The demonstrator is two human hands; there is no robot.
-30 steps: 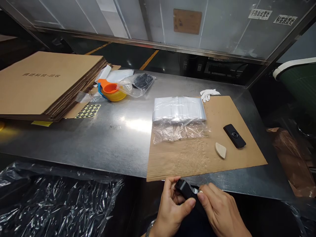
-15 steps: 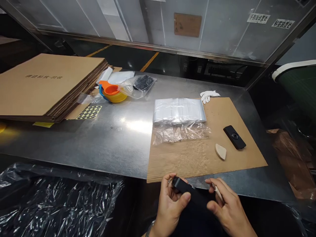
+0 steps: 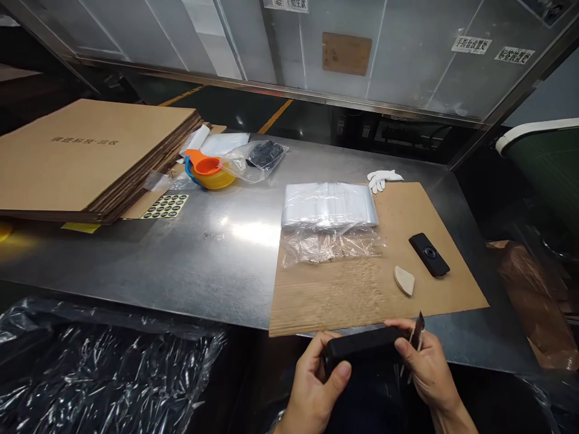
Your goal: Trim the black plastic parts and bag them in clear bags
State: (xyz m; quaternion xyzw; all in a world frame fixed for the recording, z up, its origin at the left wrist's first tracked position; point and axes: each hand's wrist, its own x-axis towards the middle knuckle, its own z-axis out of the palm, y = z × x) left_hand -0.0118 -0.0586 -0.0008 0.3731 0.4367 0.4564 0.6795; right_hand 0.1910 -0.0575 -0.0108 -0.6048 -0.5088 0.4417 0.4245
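Observation:
In front of the table's near edge, my left hand [image 3: 314, 381] is closed around one end of a long black block-shaped part [image 3: 366, 348]. My right hand [image 3: 425, 364] pinches a thin metal blade [image 3: 418, 331], its dark tip pointing up, and its fingers also touch the part's other end. Beyond my hands, a beige wedge-shaped pad [image 3: 404, 281] lies on a cardboard sheet [image 3: 325, 307]. A similar black part with a round ring [image 3: 429, 254] rests to its right.
Clear plastic bags [image 3: 330, 205] lie stacked on the cardboard, with a white glove [image 3: 384, 179] behind. Orange and yellow tape rolls [image 3: 212, 175], a sticker sheet [image 3: 166, 206] and stacked cardboard [image 3: 90, 160] sit left on the metal table [image 3: 217, 259]. Black plastic sheeting [image 3: 104, 367] is at lower left.
My right hand has come up and left to meet the black part, and the blade now stands upright. The part has swung from slanting down to nearly level.

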